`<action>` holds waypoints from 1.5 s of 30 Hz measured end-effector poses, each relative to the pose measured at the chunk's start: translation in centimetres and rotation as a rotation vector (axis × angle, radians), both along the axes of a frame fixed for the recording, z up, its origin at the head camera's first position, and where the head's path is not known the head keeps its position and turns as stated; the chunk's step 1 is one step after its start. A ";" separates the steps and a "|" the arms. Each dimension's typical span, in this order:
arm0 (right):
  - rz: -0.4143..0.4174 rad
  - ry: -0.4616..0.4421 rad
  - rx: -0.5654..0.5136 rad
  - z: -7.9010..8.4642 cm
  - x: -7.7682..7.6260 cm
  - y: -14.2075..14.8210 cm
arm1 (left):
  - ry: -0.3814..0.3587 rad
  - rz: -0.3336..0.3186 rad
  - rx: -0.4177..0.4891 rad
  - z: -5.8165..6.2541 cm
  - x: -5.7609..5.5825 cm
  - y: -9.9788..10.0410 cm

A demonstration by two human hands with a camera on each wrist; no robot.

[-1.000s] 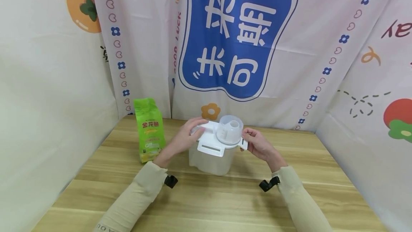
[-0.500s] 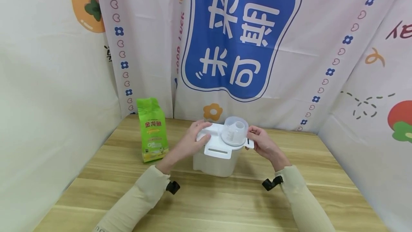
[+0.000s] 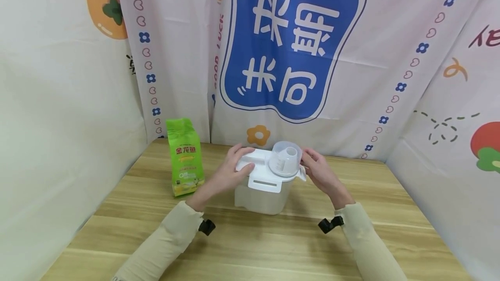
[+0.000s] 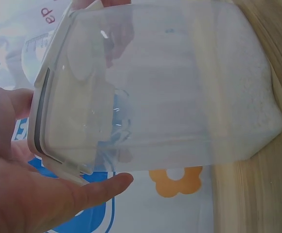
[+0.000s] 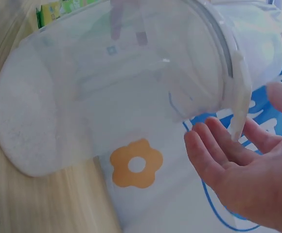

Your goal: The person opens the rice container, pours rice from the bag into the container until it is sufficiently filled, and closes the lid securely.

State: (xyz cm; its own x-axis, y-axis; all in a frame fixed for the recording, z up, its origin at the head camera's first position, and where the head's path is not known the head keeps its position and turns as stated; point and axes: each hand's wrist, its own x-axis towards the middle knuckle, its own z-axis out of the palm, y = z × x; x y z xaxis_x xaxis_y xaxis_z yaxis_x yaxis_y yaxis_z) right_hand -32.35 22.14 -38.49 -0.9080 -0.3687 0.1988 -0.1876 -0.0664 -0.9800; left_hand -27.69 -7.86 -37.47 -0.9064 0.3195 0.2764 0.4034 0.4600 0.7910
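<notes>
A translucent storage container point(image 3: 259, 197) stands upright on the table, with white contents at its bottom in both wrist views. On its white lid point(image 3: 261, 168) sits a clear measuring cup point(image 3: 284, 159). My left hand point(image 3: 229, 170) rests over the lid's left end, thumb and index finger apart on its top. A finger point(image 4: 104, 188) extends straight along the container's far side. At the lid's right end, my right hand point(image 3: 321, 171) touches a latch flap point(image 5: 240, 104) with loosely bent fingers. Its thumb stays apart from them. The front latch flap point(image 3: 264, 184) sticks outward.
A green packaged bag point(image 3: 185, 159) stands left of the container on the wooden table point(image 3: 265, 246). Behind hangs a printed curtain point(image 3: 351, 99), close to the container. Fabric walls flank the table on both sides.
The head view has shifted slightly. My right hand's fingers have moved up along the lid's right side, and that flap now tilts downward. My left hand remains on the lid.
</notes>
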 end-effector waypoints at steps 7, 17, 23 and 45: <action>-0.033 0.102 0.074 1.0 1.1 -0.7 | -0.024 -0.024 0.047 -0.6 -0.3 -0.8; -0.076 0.309 0.340 1.6 2.4 -1.6 | -0.136 -0.156 0.188 -1.7 -1.0 -2.3; -0.109 0.349 0.476 1.7 3.0 -2.5 | -0.221 -0.216 0.187 -2.2 -1.4 -3.4; -0.161 0.399 0.507 2.3 3.3 -3.0 | -0.309 -0.294 0.169 -3.9 -2.8 -4.1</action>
State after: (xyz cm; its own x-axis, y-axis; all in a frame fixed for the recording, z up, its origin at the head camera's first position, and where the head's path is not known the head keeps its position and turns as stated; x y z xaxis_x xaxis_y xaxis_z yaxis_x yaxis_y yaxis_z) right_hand -29.01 19.10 -36.14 -0.8524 -0.3708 0.3687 -0.5113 0.4437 -0.7360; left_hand -30.44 -11.95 -41.34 -0.8322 0.5489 0.0779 0.2309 0.2154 0.9488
